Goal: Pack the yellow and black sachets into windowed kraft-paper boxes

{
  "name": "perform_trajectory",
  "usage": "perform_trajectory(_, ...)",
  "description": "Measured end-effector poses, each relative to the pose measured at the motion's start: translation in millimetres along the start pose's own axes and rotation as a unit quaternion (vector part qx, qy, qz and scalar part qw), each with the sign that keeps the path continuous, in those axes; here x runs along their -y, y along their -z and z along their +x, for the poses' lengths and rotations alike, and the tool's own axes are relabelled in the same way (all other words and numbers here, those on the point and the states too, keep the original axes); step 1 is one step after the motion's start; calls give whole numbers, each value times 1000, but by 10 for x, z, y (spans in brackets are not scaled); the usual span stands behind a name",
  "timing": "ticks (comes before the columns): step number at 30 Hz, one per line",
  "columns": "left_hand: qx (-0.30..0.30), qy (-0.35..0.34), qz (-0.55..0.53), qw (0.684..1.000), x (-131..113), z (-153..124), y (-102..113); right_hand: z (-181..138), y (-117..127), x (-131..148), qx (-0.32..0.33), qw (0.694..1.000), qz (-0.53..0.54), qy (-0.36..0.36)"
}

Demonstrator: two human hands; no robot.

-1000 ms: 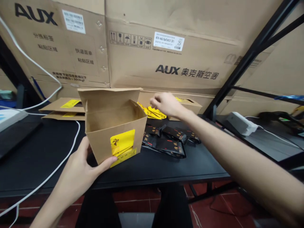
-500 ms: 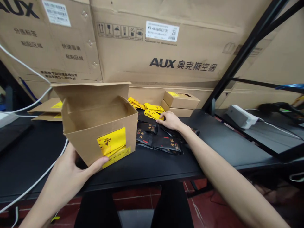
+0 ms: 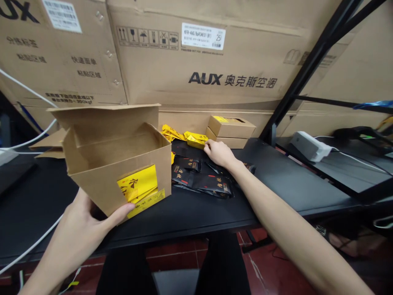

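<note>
Big AUX cartons (image 3: pixel 239 57) filled the top of the frame behind a black table (image 3: pixel 285 176). Left hand (image 3: pixel 86 221) had its fingers gripping an open cardboard box (image 3: pixel 104 180) left of center; right hand (image 3: pixel 221 155) had fingers up against a yellow packet (image 3: pixel 196 140) mid-frame, couldn't tell if they'd actually pinched it. Black packets (image 3: pixel 211 184) lay just below, two small boxes (image 3: pixel 230 130) sat stacked right of center.
</note>
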State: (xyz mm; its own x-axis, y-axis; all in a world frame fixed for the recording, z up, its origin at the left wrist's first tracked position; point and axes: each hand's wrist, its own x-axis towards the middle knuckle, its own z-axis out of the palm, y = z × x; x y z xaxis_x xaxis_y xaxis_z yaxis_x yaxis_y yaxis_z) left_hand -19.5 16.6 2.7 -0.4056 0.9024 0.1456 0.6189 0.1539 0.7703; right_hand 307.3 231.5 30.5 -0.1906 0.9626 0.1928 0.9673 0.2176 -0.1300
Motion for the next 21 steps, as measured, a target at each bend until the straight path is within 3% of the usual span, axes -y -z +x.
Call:
perform_trajectory(9,4,9,26,1000,59,43,29,2,-16,-67,-14,1000,-3,1)
perform_trajectory(15,5,14,25,1000,16,27,35,1,6,-79,-63,998,19,-4)
perform_trajectory(21,4,17,26,1000,42,36,22,43,-57,-166,-115,987,94,61)
